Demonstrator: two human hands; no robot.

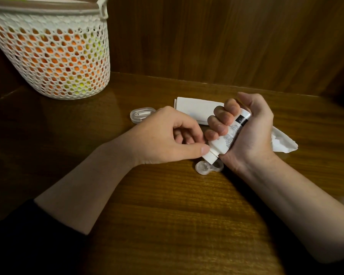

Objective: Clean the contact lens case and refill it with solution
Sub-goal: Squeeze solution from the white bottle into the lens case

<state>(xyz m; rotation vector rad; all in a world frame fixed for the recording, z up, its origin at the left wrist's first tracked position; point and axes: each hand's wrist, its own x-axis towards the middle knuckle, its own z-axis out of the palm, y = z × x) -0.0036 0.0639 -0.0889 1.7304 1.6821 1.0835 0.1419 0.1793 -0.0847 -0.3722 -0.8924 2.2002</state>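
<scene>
Head view: right hand [244, 128] grips solution bottle [225, 138] (tipped down); left hand [167, 135] pinches its cap [209, 156].

A white solution bottle [224, 135] is gripped in the right hand [244, 128], tilted with the nozzle end pointing down and left. Its white cap is pinched by the thumb and fingers [204, 149] of the left hand [167, 135]. Right under the nozzle, a clear contact lens case [208, 167] is seen lying open on the wooden table [177, 215], partly hidden by the bottle. A white folded tissue [195, 110] is spread out behind the hands, with a small clear plastic box [141, 115] just left of it. Far left, a white mesh basket [54, 54] is parked, filled with something orange and yellow-green.
</scene>
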